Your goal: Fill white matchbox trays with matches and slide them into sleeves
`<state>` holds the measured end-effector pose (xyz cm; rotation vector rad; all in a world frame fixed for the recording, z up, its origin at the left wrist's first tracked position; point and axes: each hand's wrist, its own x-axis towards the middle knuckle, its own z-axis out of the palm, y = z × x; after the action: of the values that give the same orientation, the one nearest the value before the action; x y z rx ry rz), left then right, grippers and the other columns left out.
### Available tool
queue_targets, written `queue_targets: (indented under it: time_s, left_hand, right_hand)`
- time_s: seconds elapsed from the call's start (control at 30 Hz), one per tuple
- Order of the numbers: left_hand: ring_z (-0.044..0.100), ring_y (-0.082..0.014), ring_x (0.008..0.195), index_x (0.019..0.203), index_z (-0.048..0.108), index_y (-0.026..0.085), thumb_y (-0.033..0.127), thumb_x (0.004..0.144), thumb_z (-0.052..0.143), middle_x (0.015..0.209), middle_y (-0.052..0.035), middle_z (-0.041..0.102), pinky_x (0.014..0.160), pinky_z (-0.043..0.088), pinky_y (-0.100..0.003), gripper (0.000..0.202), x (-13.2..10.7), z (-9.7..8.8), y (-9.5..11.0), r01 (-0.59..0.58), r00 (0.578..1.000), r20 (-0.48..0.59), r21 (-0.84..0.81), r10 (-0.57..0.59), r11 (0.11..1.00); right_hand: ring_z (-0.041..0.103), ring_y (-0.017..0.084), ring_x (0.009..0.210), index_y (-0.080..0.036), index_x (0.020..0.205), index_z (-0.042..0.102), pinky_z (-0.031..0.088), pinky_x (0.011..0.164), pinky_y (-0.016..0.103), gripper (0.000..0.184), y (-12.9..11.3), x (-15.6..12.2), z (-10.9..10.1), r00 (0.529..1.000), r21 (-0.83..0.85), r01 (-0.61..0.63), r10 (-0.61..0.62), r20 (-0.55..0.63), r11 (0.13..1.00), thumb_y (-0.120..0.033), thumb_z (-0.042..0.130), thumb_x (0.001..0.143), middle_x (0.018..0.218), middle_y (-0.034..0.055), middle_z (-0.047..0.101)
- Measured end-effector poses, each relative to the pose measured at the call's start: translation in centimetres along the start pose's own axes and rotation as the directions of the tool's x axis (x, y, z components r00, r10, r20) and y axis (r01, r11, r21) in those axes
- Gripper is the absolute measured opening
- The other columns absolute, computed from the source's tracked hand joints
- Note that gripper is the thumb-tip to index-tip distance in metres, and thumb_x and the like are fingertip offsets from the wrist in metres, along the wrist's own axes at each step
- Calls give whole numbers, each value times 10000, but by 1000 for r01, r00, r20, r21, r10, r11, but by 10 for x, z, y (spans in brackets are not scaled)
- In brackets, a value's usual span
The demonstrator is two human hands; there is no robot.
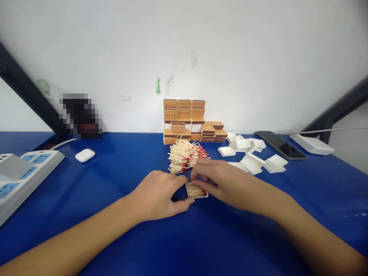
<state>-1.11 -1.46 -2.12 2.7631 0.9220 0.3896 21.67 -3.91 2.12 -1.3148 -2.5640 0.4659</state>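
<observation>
A small white matchbox tray (198,197) lies on the blue table, with a layer of red-tipped matches (194,191) in it. My left hand (161,196) grips the tray's left end between thumb and forefinger. Over the tray's right side, my right hand (220,177) has its fingers curled together, thumb at the matches; whatever is between the fingertips is hidden. Just behind both hands spreads a loose heap of matches (182,153), most red heads pointing right.
Orange-brown matchboxes (184,113) are stacked against the wall. Several white trays (241,144) lie to their right, near a black phone (280,145) and a white box (312,144). A white earbud case (85,155) and a power strip (46,163) are at left.
</observation>
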Motion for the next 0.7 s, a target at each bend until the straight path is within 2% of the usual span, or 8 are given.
queue_targets:
  time_s: [0.13, 0.2, 0.3, 0.47, 0.6, 0.7]
  left_hand:
    - [648, -186, 590, 1040, 724, 203, 495, 922, 644, 694, 3, 703, 536, 367, -295, 325, -1, 2, 1, -14, 1000, -15, -2, 14, 1000]
    - [668, -194, 610, 1061, 723, 208, 491, 917, 649, 714, -1, 717, 542, 381, -295, 325, -3, 3, 2, -32, 999, -7, -11, 31, 999]
    - [693, -207, 641, 1058, 722, 210, 477, 912, 658, 751, -5, 737, 556, 411, -298, 311, -5, 3, 7, -65, 998, 11, -28, 66, 997]
    - [706, -215, 646, 983, 722, 197, 469, 904, 669, 746, -10, 742, 542, 412, -305, 288, -9, 7, 17, -146, 989, 31, -35, 147, 989]
    - [713, -227, 644, 975, 732, 190, 479, 908, 666, 751, -19, 751, 554, 437, -320, 304, -11, 11, 21, -167, 985, 33, -60, 169, 984]
    - [717, -231, 665, 997, 737, 185, 471, 904, 673, 783, -24, 760, 569, 452, -328, 308, -10, 12, 20, -175, 984, 16, -65, 177, 982]
  right_hand:
    - [529, 145, 694, -192, 907, 647, 360, 635, 281, 168, 17, 4, -6, 960, -43, -22, 9, -279, 999, -262, 551, 1027, 788, 9, 612]
    - [508, 139, 672, -182, 896, 646, 347, 623, 282, 176, 25, 7, -3, 936, -69, -16, -9, -352, 997, -269, 559, 1022, 769, 6, 597]
    - [506, 130, 670, -181, 875, 646, 347, 625, 274, 146, 28, 12, 8, 936, -33, 29, -39, -350, 999, -228, 587, 1000, 767, -4, 598]
    - [510, 119, 668, -179, 930, 689, 376, 650, 259, 50, 10, 22, 27, 943, 75, 110, -80, -323, 991, -163, 649, 955, 738, -26, 577]
    - [534, 125, 696, -176, 1003, 699, 395, 677, 267, 58, 1, 36, 35, 951, 76, 114, -87, -296, 991, -198, 688, 950, 799, -11, 632]
    - [573, 140, 748, -181, 988, 694, 413, 706, 279, 103, 0, 46, 41, 960, 77, 97, -73, -270, 992, -259, 731, 932, 849, 4, 671]
